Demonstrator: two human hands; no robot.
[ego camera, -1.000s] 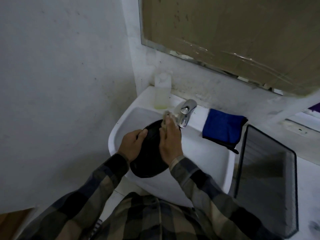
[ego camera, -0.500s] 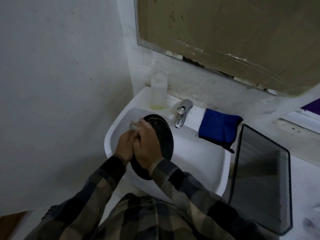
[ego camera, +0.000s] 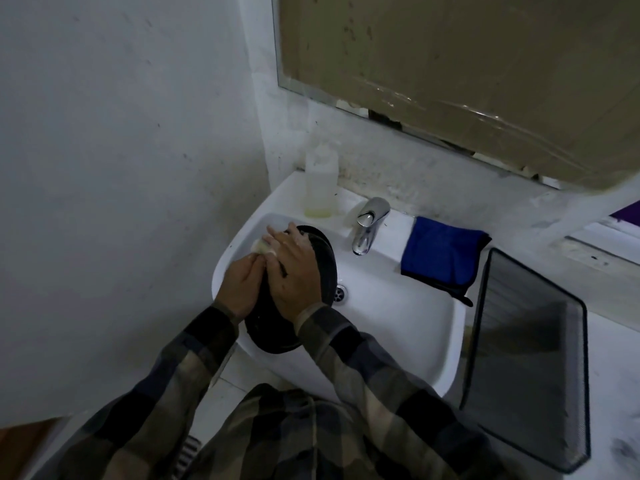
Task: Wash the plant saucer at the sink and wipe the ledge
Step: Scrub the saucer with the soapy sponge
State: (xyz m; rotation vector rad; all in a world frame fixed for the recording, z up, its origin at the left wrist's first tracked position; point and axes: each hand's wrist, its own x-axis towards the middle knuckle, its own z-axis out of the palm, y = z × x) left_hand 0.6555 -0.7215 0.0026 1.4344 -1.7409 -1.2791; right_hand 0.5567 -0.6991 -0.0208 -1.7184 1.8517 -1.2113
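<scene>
Clamped on the near-left rim of the black plant saucer (ego camera: 325,271) is the left grip (ego camera: 239,285), fingers curled. The right grip (ego camera: 294,275) is laid across the saucer's face, its fingers bent over a pale wad (ego camera: 262,248) that is pressed to the far rim. The saucer is held tilted over the basin of the white sink (ego camera: 446,348), just left of the drain (ego camera: 341,293) and apart from the tap (ego camera: 369,230). Open room is left in the basin's right half, while the wall (ego camera: 104,168) stands close on the left. A blue cloth (ego camera: 443,254) is folded on the sink's back corner, beside a black mesh tray (ego camera: 526,358).
</scene>
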